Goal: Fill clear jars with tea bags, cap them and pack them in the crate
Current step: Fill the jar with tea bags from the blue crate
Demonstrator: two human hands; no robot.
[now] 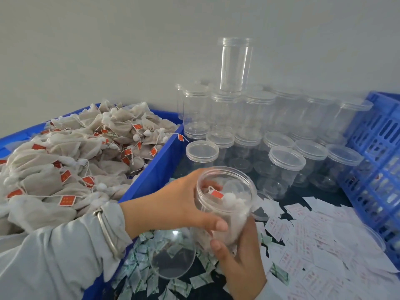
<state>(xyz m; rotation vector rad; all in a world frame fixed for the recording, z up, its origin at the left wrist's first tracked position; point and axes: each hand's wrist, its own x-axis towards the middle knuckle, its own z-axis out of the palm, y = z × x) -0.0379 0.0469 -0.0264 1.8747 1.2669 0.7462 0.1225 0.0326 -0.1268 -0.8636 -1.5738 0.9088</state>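
Observation:
An uncapped clear jar (225,198) partly filled with white tea bags sits tilted between my hands at centre. My left hand (173,204) grips its side near the rim, thumb across the front. My right hand (240,256) holds it from underneath, fingers curled round the base. A loose clear lid (173,254) lies on the table below the jar. Tea bags with red tags (71,161) fill the blue bin (155,167) on the left. The blue slotted crate (372,152) stands at the right.
Several capped empty jars (285,161) stand stacked against the wall behind, one tall stack (236,63) rising above them. White paper slips (320,245) and green-printed sachets (140,276) litter the dark table.

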